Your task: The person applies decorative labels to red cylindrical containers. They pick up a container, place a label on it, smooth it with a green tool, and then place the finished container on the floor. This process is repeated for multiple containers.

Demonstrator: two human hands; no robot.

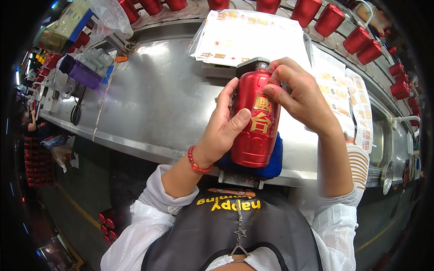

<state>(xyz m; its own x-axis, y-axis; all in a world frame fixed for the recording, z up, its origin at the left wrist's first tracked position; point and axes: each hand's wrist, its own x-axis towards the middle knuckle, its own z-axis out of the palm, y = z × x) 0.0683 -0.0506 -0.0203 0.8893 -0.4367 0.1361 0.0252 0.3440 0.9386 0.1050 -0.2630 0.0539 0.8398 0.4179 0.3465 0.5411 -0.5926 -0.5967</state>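
Note:
A glossy red bottle (253,147) with gold characters down its front leans over a blue cloth pad (274,163) at the table's front edge. My left hand (224,126) grips its left side, thumb across the front and fingers behind. At the bottle's upper right, my right hand (296,90) has thumb and forefinger closed in a pinch by the shoulder; whatever lies between them is hidden or too small to make out. Behind the bottle's metallic neck shows a dark angular block (246,67).
White decal sheets (253,38) with gold and red prints lie on a tray beyond the bottle, and more sheets (332,86) lie to the right. Red bottles (329,20) line a conveyor at the back. A purple drinking bottle (81,72) lies on the steel table (158,95) at left.

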